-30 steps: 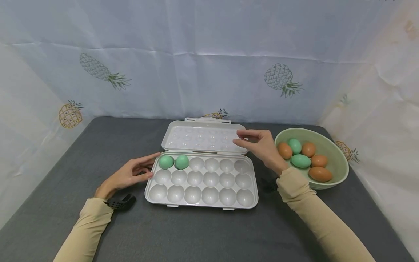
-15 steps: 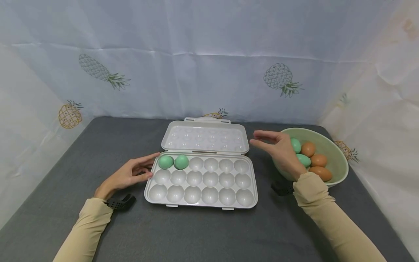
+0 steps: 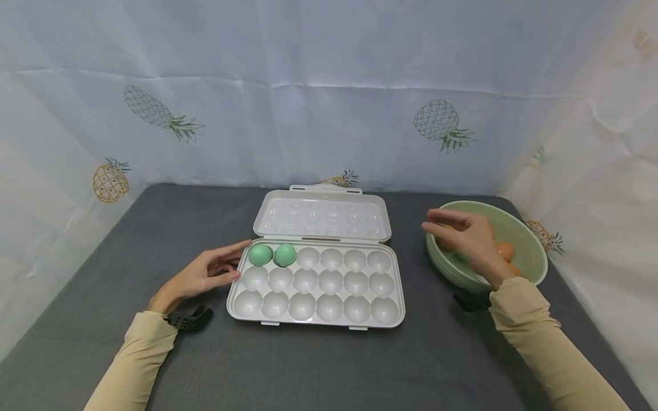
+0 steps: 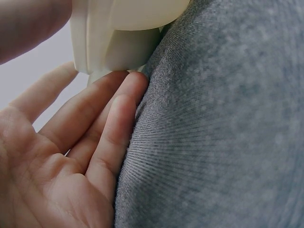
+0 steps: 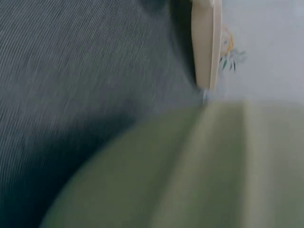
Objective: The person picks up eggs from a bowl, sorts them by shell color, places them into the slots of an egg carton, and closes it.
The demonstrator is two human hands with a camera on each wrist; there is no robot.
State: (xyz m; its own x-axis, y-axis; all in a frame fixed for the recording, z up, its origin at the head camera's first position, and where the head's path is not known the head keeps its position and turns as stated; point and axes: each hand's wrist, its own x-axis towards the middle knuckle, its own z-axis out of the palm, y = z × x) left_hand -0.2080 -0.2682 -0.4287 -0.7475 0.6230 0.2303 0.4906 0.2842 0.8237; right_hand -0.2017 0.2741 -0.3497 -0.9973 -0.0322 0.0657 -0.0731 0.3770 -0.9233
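A white egg box (image 3: 329,281) lies with its lid folded back on the table. Two green eggs, one at the far left (image 3: 260,254) and one beside it (image 3: 285,254), fill the first cups of the back row. My left hand (image 3: 205,273) rests against the box's left side, its relaxed fingertips at the wall, as the left wrist view also shows. Over the near left part of a pale green bowl (image 3: 519,228) hovers my right hand (image 3: 465,235), fingers extended and holding nothing. Behind it show brown eggs (image 3: 505,251); the bowl's other contents are hidden by the hand.
The lid (image 3: 323,214) reaches toward the back edge of the dark grey table (image 3: 308,365). A pineapple-print curtain (image 3: 308,131) encloses the back and sides. In the right wrist view, the bowl's blurred outer wall (image 5: 180,175) takes up the lower part.
My right hand has moved right, from beside the lid to over the bowl, and now covers several eggs there. The left hand and the egg box have stayed put.
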